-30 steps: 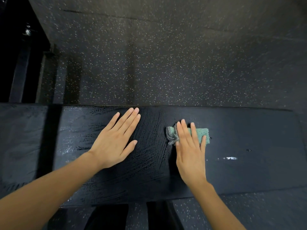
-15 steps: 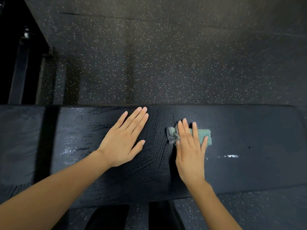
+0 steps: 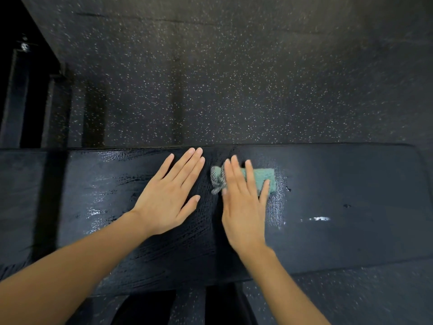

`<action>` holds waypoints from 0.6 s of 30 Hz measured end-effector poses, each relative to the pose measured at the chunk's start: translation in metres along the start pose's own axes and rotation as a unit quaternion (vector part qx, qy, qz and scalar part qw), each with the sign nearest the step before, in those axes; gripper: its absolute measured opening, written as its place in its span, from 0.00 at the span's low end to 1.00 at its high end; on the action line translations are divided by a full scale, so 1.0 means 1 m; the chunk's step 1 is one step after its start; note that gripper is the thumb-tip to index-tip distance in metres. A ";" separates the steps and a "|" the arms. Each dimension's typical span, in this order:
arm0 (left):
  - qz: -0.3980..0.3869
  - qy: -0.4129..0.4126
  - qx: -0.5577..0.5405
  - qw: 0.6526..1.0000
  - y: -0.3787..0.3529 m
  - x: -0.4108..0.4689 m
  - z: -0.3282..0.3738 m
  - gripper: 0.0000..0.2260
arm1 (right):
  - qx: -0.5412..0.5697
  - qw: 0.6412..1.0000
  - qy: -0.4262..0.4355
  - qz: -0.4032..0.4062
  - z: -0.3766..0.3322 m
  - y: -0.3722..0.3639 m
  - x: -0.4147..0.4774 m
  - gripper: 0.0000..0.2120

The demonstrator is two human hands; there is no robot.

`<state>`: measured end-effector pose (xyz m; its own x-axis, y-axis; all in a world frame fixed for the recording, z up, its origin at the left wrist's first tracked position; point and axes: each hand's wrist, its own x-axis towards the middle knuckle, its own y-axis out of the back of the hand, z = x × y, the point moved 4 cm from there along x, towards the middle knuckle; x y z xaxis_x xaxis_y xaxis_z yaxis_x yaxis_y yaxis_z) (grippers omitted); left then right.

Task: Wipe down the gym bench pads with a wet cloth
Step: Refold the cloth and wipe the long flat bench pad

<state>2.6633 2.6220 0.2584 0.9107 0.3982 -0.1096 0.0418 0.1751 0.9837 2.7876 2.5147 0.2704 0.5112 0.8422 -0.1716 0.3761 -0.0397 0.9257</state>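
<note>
My bare left hand [image 3: 167, 195] lay palm down, fingers straight and close together, thumb spread aside. My bare right hand [image 3: 243, 207] lay flat just beside it, fingers extended. My left forearm [image 3: 70, 266] and right forearm [image 3: 288, 282] angled inward.

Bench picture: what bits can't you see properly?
- Cloth: head view, its middle is hidden under the right hand.
- Bench pad: head view, left end cut off by the picture edge; a patch lies under the left hand.
- Dark upright shapes, top left: head view, too dark to identify.
</note>
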 end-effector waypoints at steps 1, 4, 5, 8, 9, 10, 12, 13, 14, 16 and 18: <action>0.001 0.000 0.000 1.000 0.000 0.001 0.000 0.31 | 0.003 1.000 0.002 -0.006 -0.003 -0.004 -0.010 0.26; 0.003 -0.003 -0.004 1.000 0.000 0.002 0.000 0.31 | 0.014 1.000 0.006 -0.019 -0.005 -0.010 -0.024 0.26; 0.003 -0.004 -0.004 1.000 0.000 0.002 0.000 0.32 | 0.014 1.000 0.013 -0.021 -0.003 -0.009 -0.021 0.26; 0.000 -0.006 -0.003 1.000 0.000 0.003 0.000 0.32 | 0.007 0.998 0.051 -0.030 0.005 -0.003 -0.002 0.26; 0.000 -0.006 -0.002 1.000 0.000 0.003 0.001 0.32 | 0.003 0.998 0.060 -0.031 0.007 0.000 0.007 0.26; 0.000 -0.007 0.000 1.000 0.000 0.003 0.001 0.31 | 0.001 0.998 0.063 -0.030 0.010 0.004 0.016 0.26; 0.000 -0.008 0.001 1.000 -0.001 0.003 0.001 0.31 | -0.003 0.997 0.065 -0.034 0.015 0.009 0.036 0.26; 0.000 -0.007 0.001 1.000 -0.001 0.003 0.001 0.31 | -0.007 0.997 0.066 -0.036 0.016 0.012 0.046 0.26; 0.000 -0.007 0.001 1.000 -0.001 0.003 0.000 0.31 | -0.011 0.997 0.066 -0.038 0.017 0.014 0.055 0.26; -0.002 -0.005 0.004 1.000 -0.001 0.003 0.000 0.31 | -0.008 0.998 0.054 -0.045 0.016 0.017 0.068 0.25; -0.002 -0.003 0.007 1.000 0.000 0.003 0.001 0.31 | -0.004 0.998 0.034 -0.046 0.013 0.018 0.071 0.25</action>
<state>2.6665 2.6223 0.2579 0.9131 0.3917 -0.1133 0.0521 0.1635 0.9852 2.8410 2.5671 0.2705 0.4208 0.8770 -0.2319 0.4128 0.0426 0.9098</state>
